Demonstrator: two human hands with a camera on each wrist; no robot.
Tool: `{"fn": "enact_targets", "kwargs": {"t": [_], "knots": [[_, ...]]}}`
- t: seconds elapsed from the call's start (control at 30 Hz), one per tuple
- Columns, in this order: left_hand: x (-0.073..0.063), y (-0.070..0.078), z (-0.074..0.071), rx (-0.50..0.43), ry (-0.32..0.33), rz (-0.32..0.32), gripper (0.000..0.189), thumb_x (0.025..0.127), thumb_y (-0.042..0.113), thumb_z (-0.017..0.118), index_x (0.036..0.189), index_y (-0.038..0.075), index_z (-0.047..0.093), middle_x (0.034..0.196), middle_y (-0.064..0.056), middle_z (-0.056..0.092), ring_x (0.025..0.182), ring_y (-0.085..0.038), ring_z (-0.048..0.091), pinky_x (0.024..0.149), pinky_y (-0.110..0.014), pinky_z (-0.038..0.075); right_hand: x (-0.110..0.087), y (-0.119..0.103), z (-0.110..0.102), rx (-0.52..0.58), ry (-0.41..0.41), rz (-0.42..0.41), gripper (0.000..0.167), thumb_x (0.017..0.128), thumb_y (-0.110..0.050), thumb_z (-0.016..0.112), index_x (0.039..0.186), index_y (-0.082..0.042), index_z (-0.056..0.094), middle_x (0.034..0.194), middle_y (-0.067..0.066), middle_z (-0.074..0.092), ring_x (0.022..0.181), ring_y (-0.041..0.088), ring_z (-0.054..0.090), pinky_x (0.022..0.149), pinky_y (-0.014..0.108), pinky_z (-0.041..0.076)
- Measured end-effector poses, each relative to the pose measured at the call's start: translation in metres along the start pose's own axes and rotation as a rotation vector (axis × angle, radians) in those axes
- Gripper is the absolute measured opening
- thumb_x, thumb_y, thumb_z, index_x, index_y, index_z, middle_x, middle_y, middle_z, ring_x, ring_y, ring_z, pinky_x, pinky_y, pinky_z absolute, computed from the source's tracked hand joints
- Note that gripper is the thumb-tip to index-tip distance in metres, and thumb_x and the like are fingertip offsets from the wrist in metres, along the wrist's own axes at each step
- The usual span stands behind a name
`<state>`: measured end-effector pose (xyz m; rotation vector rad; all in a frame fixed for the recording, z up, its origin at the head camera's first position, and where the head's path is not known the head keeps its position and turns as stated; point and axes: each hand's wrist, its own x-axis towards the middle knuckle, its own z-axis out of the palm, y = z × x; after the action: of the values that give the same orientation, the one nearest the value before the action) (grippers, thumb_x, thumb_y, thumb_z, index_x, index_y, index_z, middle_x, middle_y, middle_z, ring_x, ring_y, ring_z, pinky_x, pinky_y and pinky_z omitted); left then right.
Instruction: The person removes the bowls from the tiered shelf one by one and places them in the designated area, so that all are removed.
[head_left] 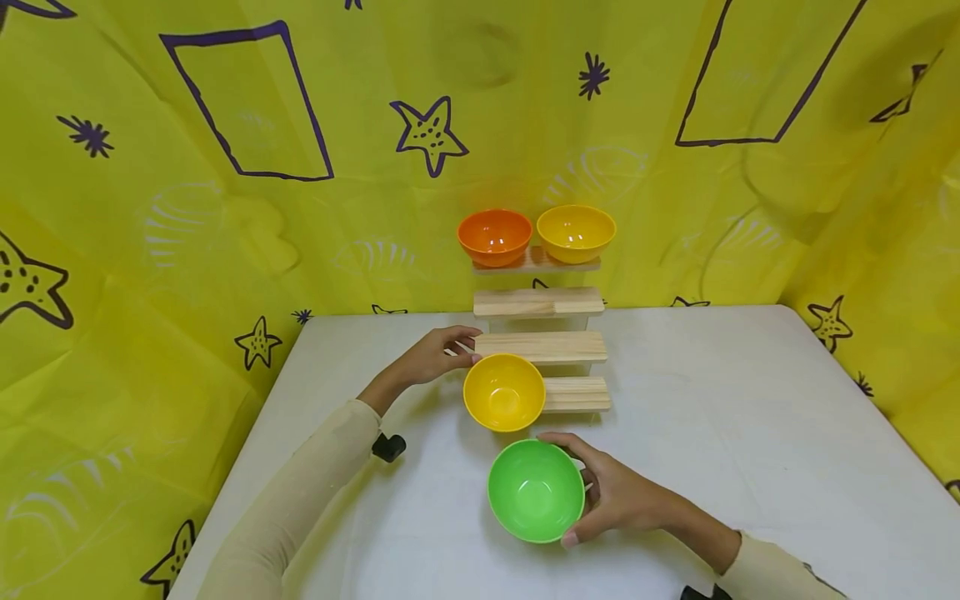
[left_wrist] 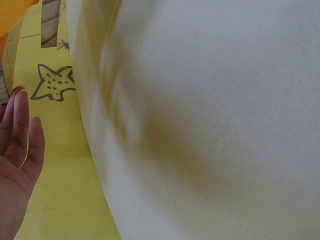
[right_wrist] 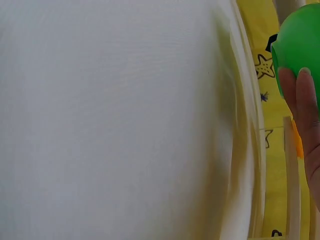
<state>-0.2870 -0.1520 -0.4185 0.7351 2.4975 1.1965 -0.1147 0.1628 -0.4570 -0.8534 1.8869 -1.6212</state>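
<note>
My right hand [head_left: 622, 492] grips a green bowl [head_left: 536, 492] by its right side, thumb at the near rim and fingers at the far side. The right wrist view shows fingertips against the outside of this green bowl [right_wrist: 300, 45]. A yellow bowl [head_left: 504, 393] sits at the left end of the lowest step of a wooden stepped rack [head_left: 540, 346]. Beside the rack's left end is my left hand [head_left: 431, 357], its fingertips right at a step's end and its thumb close to the yellow bowl's rim. Its fingers look loosely extended in the left wrist view.
On the rack's top step stand an orange bowl [head_left: 495, 237] and a second yellow bowl [head_left: 576, 233], side by side. The rack stands on a white-covered table [head_left: 697, 400]. A yellow patterned curtain [head_left: 360, 200] encloses the back and sides.
</note>
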Motion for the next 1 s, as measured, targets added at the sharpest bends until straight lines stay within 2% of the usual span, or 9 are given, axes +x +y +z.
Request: {"fn": "enact_targets", "kwargs": {"t": [0.2,0.5,1.0], "knots": [[-0.001,0.000,0.000,0.000,0.002,0.004,0.050,0.097,0.023,0.068,0.142,0.006,0.054,0.127,-0.017,0.063,0.112,-0.029,0.062,0.095,-0.039,0.054,0.008,0.001,0.010,0.013,-0.021,0.007,0.106,0.071,-0.004,0.088,0.155,-0.010,0.024,0.143,0.027,0.040,0.099,0.025,0.069,0.076,0.041,0.061],[-0.001,0.001,0.000,0.003,0.006,0.012,0.049,0.097,0.021,0.068,0.141,0.006,0.055,0.126,-0.017,0.064,0.111,-0.029,0.063,0.094,-0.038,0.054,0.019,0.002,0.026,0.010,-0.043,0.040,0.105,0.072,-0.010,0.089,0.155,-0.017,0.026,0.145,0.017,0.041,0.099,0.022,0.070,0.077,0.039,0.061],[-0.002,0.001,0.000,0.009,-0.001,0.005,0.050,0.098,0.023,0.068,0.143,0.006,0.053,0.127,-0.017,0.063,0.112,-0.030,0.063,0.094,-0.038,0.054,0.037,0.001,0.045,0.040,-0.081,0.029,0.098,0.072,-0.009,0.089,0.150,-0.023,0.031,0.146,0.016,0.043,0.101,0.018,0.070,0.082,0.035,0.060]]}}
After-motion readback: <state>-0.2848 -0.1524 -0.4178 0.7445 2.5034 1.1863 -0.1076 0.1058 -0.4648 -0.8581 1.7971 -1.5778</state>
